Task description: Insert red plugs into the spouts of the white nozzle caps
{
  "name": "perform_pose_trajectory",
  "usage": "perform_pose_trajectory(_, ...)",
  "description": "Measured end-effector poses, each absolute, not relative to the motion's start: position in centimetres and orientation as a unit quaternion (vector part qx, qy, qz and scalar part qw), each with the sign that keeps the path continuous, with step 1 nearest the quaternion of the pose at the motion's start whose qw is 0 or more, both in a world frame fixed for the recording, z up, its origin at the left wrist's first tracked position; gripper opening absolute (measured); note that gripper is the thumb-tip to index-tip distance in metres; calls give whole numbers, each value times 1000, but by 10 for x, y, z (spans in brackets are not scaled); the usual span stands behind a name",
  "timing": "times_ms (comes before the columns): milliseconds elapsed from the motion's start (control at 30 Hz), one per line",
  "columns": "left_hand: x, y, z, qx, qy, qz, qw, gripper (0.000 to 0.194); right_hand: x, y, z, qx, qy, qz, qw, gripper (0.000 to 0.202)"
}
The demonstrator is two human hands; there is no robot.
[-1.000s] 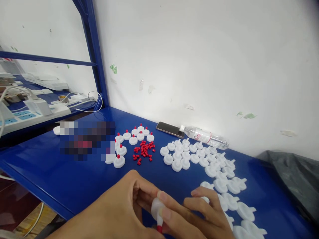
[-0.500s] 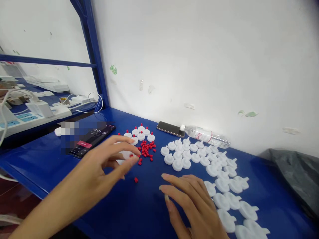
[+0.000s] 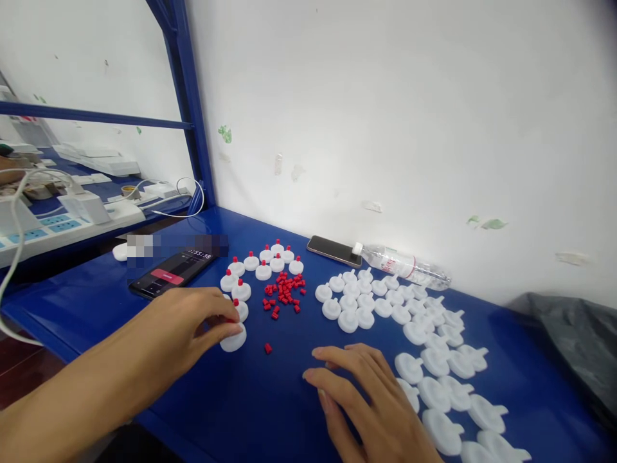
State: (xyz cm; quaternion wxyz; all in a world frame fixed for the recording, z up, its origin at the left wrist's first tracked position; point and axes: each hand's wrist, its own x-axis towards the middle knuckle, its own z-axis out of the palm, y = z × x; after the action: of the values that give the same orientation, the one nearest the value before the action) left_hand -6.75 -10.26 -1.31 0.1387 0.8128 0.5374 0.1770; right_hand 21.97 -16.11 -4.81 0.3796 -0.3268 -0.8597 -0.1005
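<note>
My left hand (image 3: 205, 321) is closed in a pinch at the top of a white round cap (image 3: 233, 339) on the blue table. The fingertips hide the cap's stem, so I cannot tell whether a red tip is on it. Behind it stand several white caps with red tips (image 3: 263, 269). A loose heap of small red tips (image 3: 285, 288) lies to their right, and a single red tip (image 3: 268, 348) sits closer to me. My right hand (image 3: 369, 399) hovers with fingers apart, holding nothing, left of many white caps with bare stems (image 3: 348, 320).
Against the wall lie a dark phone (image 3: 334, 249) and a clear plastic bottle (image 3: 405, 265). Another phone (image 3: 174, 267) showing a timer is at the left. A black plastic bag (image 3: 573, 341) sits at the right edge; a white power strip (image 3: 72, 225) stands at far left.
My left hand has moved left and down from beside the red heap to the nearest white cap, and its fingers have closed there. My right hand stays nearly in place.
</note>
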Motion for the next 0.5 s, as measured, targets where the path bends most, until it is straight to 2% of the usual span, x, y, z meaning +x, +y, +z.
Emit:
perform_pose_trajectory(167, -70, -94, -29, 822, 538, 131, 131, 21, 220, -161, -49, -323, -865, -93, 372, 30)
perform_pose_trajectory(500, -41, -104, -13, 774, 621, 126, -25, 36, 221, -159, -52, -368, -860, -102, 338, 26)
